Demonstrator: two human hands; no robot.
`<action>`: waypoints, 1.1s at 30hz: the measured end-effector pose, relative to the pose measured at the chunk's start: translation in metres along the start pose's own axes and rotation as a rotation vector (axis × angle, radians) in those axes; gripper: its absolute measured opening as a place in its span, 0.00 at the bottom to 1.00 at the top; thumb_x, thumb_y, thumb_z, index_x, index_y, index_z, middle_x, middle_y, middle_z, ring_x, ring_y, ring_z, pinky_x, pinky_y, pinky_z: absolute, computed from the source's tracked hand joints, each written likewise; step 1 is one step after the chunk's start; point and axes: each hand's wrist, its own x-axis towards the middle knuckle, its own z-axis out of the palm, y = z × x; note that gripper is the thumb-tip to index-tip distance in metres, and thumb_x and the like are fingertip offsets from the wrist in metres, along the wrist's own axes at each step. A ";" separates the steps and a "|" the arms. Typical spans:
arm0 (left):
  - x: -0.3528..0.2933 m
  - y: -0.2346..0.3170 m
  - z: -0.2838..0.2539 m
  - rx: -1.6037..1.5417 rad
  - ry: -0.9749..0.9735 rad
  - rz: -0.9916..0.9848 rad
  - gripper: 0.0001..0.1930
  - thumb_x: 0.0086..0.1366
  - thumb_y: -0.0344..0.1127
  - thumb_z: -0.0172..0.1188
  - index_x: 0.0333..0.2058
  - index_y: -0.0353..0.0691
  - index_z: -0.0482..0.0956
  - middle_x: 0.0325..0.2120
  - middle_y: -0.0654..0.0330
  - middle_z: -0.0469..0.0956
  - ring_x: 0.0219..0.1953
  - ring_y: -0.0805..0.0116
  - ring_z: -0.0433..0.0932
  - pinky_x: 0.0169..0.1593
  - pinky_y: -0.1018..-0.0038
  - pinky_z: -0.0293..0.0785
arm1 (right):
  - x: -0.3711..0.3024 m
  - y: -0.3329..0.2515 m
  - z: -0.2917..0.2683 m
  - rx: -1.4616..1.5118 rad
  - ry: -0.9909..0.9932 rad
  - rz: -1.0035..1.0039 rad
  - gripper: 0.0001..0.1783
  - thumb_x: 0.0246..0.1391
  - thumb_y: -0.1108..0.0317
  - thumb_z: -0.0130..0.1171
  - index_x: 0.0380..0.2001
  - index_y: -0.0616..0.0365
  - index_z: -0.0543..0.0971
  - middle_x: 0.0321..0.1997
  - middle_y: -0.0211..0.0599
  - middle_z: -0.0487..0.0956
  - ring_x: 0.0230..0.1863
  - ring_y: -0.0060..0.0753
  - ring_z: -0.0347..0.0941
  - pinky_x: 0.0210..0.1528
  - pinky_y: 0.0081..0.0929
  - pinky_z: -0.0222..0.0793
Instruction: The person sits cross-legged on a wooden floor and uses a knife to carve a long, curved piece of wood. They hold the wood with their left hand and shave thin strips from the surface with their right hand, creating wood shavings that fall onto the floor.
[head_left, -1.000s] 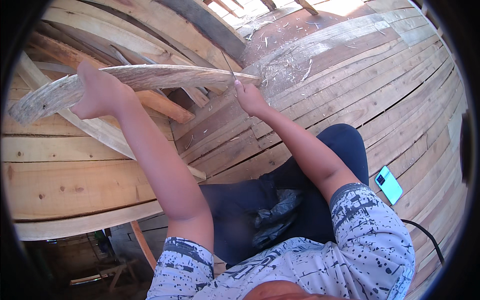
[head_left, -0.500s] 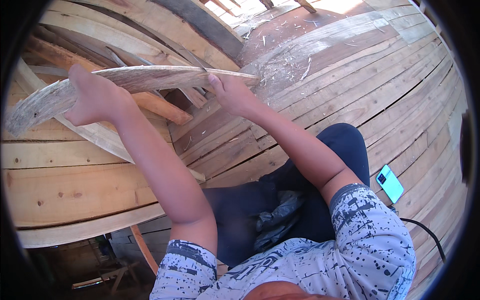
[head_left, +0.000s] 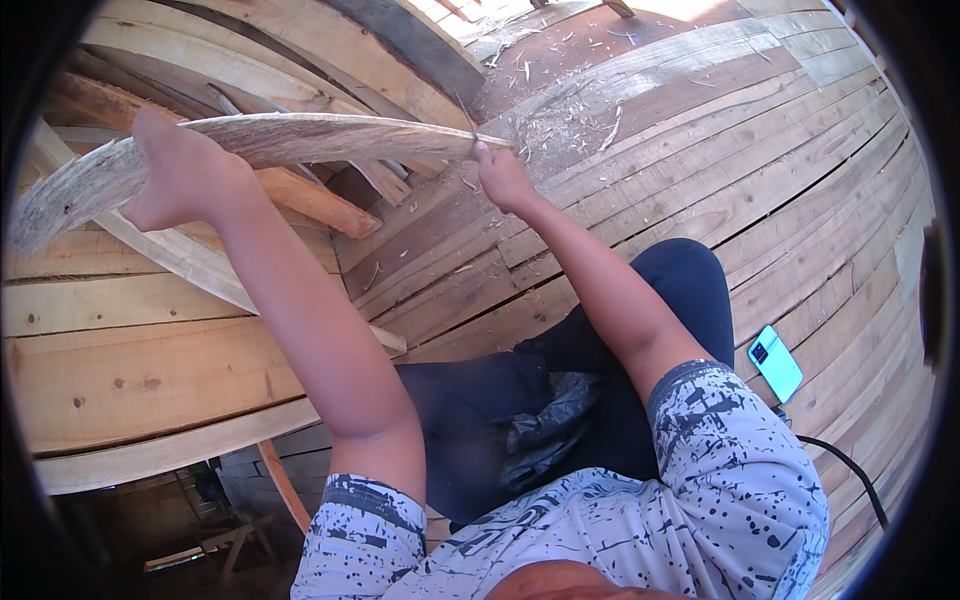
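A long, curved wooden plank (head_left: 290, 140), rough and grey at its left end and paler toward the right, slants across the upper left. Near its left end my left hand (head_left: 185, 175) is closed round it. My right hand (head_left: 503, 178) is closed near the plank's right tip. From that fist a thin-bladed tool (head_left: 465, 115) sticks up across the plank's edge, its blade seen almost edge-on. The fingers hide its handle, and I cannot tell its exact kind.
Large curved boards (head_left: 300, 60) lean at the upper left. Below the plank runs a wooden platform (head_left: 150, 380). Shavings (head_left: 613, 128) litter the plank floor (head_left: 620, 220). A light-blue phone (head_left: 777, 365) lies right of my knee, close to a black cable (head_left: 850, 460).
My right hand and the thin-bladed tool have slid right along the plank, toward its tip. The plank's right part has risen slightly, and my left hand keeps its hold.
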 end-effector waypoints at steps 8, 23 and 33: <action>-0.007 0.006 0.000 -0.033 -0.080 0.038 0.30 0.52 0.27 0.66 0.51 0.21 0.64 0.47 0.44 0.73 0.45 0.56 0.77 0.43 0.61 0.78 | -0.039 -0.115 0.003 -0.016 -0.055 -0.346 0.35 0.72 0.47 0.35 0.32 0.72 0.77 0.20 0.51 0.75 0.30 0.49 0.79 0.38 0.43 0.71; -0.022 0.024 0.016 0.004 0.002 0.021 0.31 0.54 0.25 0.64 0.53 0.18 0.61 0.45 0.43 0.73 0.39 0.59 0.78 0.36 0.68 0.78 | -0.005 -0.013 -0.005 0.041 0.004 -0.009 0.34 0.72 0.48 0.35 0.32 0.70 0.77 0.21 0.49 0.77 0.21 0.44 0.74 0.27 0.40 0.72; -0.018 0.013 0.009 -0.056 -0.015 0.057 0.29 0.53 0.26 0.65 0.52 0.19 0.63 0.44 0.45 0.73 0.40 0.59 0.77 0.37 0.66 0.77 | -0.016 -0.053 0.011 0.099 0.022 -0.415 0.34 0.72 0.46 0.37 0.24 0.67 0.73 0.15 0.39 0.68 0.16 0.36 0.69 0.22 0.39 0.67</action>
